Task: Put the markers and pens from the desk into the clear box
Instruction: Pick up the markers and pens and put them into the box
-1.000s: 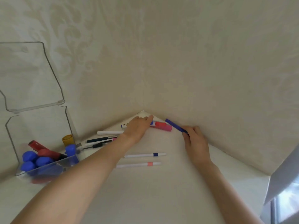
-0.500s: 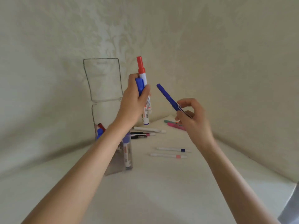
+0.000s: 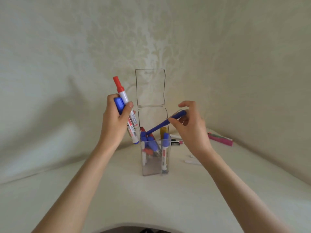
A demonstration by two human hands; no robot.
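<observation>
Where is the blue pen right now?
Head view, just right of centre: the right hand pinches the blue pen, whose lower tip slants into the open top of the box.

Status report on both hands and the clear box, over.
Left hand grips two markers. Right hand pinches blue pen, lower end inside clear box. Lid open; pink marker on desk.

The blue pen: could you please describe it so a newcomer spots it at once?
Find the clear box standing mid-desk. The right hand pinches a blue pen slanting into its mouth. Unlike the fat markers, it is slim and all blue.
</observation>
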